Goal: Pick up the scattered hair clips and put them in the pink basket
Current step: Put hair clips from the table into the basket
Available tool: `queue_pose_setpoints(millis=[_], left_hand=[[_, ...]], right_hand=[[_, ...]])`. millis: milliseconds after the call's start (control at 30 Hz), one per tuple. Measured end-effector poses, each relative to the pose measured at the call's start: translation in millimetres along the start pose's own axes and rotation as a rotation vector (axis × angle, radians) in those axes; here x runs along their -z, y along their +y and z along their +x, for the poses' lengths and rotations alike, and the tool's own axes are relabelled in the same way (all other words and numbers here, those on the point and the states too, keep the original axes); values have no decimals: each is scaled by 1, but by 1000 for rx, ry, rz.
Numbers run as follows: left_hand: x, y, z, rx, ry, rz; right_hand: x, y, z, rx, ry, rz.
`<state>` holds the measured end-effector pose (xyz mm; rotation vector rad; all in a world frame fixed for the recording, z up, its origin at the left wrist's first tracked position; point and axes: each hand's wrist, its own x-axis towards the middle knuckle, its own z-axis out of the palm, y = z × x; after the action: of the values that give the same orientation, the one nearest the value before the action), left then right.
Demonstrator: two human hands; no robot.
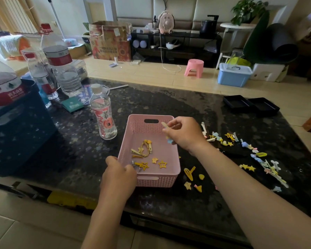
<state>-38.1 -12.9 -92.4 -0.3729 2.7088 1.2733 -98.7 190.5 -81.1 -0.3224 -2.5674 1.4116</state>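
Note:
The pink basket (166, 174) stands on the dark stone table, with several yellow hair clips (144, 155) lying inside. My right hand (182, 134) hovers over the basket's right rim, fingers pinched on a pale clip (164, 125) with a blue end showing below the hand. My left hand (118, 175) grips the basket's near left corner. More scattered hair clips (192, 174) lie just right of the basket, and a long spread of yellow, blue and white clips (255, 155) runs further right.
A clear drink bottle (103, 117) stands just left of the basket. Large water bottles (61, 63) and a dark blue crate (16, 126) fill the table's left end. Two black trays (250, 105) sit at the far right corner.

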Motion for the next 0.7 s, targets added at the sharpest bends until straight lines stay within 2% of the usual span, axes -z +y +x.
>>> queue_pose_setpoints(millis=[133, 367, 467, 533, 633, 700], left_hand=[[1, 0, 0, 5, -9, -2], [1, 1, -2, 4, -16, -11], [1, 2, -2, 3, -21, -8], [1, 1, -1, -3, -23, -3], [1, 0, -1, -7, -23, 1], [0, 1, -1, -6, -19, -5]], right_hand=[[-7, -12, -10, 183, -144, -163], [6, 8, -21, 107, -89, -127], [14, 22, -27, 61, -43, -216], [25, 39, -32, -21, -178, -373], [34, 60, -48, -171, -579, -640], [31, 68, -58, -166, -669, -753]])
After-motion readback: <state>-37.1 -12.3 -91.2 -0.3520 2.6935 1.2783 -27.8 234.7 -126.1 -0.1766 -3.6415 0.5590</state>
